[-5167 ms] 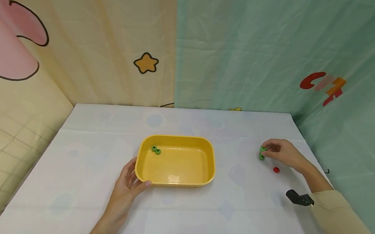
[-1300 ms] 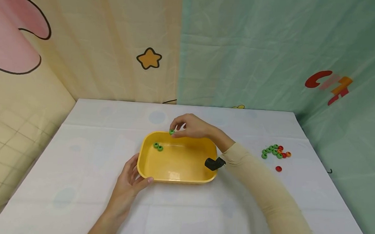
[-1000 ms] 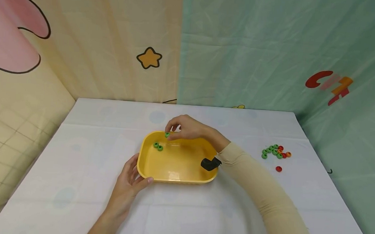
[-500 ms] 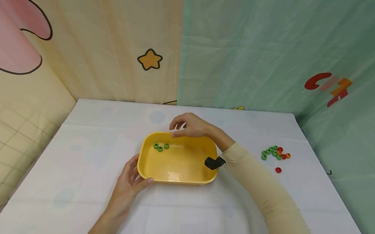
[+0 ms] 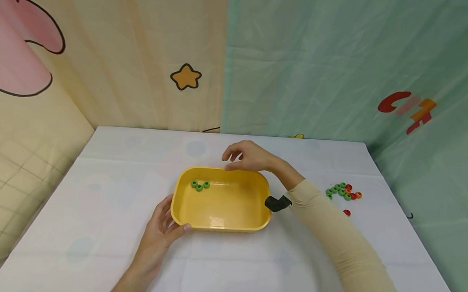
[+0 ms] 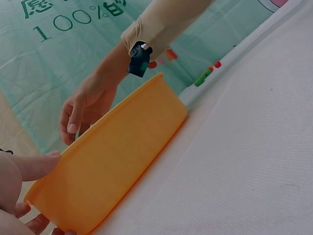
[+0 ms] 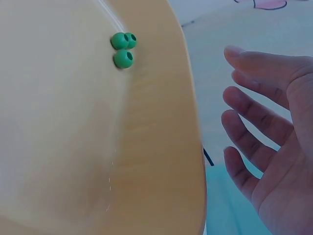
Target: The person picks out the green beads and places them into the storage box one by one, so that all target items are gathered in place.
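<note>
Right hand (image 5: 249,158), fingers loose and empty, hovers at tray's (image 5: 262,209) far rim; loose beads (image 5: 343,191) lie well right; left hand (image 5: 162,226) grips tray's near-left corner.

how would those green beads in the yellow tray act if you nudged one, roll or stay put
The green beads look round with a hole through them, so one would probably roll on the smooth floor of the yellow tray. They seem small and likely light. The tray's raised wall should stop a rolling bead, and the left hand holding the near corner probably keeps the tray from sliding.
</note>
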`<state>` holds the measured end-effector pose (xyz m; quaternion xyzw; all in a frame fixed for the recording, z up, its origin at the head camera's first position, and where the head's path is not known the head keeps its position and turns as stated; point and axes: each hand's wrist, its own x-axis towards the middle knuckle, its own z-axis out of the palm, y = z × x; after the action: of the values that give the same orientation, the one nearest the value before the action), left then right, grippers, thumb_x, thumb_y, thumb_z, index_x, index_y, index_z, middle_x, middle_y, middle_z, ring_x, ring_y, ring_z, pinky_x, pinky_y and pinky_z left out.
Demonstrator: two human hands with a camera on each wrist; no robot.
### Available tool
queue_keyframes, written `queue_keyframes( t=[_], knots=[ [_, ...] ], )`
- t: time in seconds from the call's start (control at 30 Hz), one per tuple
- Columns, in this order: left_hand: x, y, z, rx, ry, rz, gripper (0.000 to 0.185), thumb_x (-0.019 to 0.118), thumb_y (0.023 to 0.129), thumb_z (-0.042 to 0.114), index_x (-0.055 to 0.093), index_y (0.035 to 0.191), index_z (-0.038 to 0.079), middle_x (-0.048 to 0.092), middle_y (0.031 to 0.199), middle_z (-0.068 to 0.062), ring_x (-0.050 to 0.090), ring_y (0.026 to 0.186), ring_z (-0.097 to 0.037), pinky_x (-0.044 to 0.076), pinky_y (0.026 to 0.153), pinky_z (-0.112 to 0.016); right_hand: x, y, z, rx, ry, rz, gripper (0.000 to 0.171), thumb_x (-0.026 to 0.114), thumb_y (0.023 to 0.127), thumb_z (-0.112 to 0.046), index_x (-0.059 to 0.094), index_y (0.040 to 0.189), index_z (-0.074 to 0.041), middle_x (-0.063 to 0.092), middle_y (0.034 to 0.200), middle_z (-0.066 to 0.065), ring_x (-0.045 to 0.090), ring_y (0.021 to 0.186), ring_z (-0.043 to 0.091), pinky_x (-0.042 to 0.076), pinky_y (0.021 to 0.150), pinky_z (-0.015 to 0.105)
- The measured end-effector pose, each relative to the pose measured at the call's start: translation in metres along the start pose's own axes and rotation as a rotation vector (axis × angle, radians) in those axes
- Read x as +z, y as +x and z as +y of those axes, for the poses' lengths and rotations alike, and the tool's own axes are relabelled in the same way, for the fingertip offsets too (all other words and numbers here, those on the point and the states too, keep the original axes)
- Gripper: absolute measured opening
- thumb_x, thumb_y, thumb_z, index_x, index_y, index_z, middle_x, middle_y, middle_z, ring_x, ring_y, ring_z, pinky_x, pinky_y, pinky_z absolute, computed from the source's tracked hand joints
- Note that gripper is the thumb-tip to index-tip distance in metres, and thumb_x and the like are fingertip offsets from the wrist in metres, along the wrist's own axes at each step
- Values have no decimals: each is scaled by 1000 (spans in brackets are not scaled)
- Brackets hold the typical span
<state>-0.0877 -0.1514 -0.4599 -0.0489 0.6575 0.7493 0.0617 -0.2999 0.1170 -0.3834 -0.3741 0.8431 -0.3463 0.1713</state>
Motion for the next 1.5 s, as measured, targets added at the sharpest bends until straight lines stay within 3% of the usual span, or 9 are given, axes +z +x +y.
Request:
queue_keyframes(
  t=[0.27,0.63,1.5],
  knots=[
    [0,-1,0,-34,4,15,94,80,88,-2,25,163,16,30,163,0,31,147,-20,40,110,-17,-6,-12,6,32,25,12,21,80,94,-19,76,111,-7,71,116,16,64,102,21,55,97,45],
    [0,-2,0,-46,18,19,95,81,88,1,25,163,18,30,163,1,31,147,-19,39,111,-19,-16,-31,13,95,16,28,28,79,94,-19,74,115,-2,70,118,16,63,105,22,54,98,42],
    [1,-2,1,-53,28,20,94,82,89,4,25,163,19,29,164,2,30,148,-18,38,112,-19,-37,-80,35,195,16,128,26,80,93,-21,74,115,-7,69,119,16,63,106,24,55,98,45]
  ],
)
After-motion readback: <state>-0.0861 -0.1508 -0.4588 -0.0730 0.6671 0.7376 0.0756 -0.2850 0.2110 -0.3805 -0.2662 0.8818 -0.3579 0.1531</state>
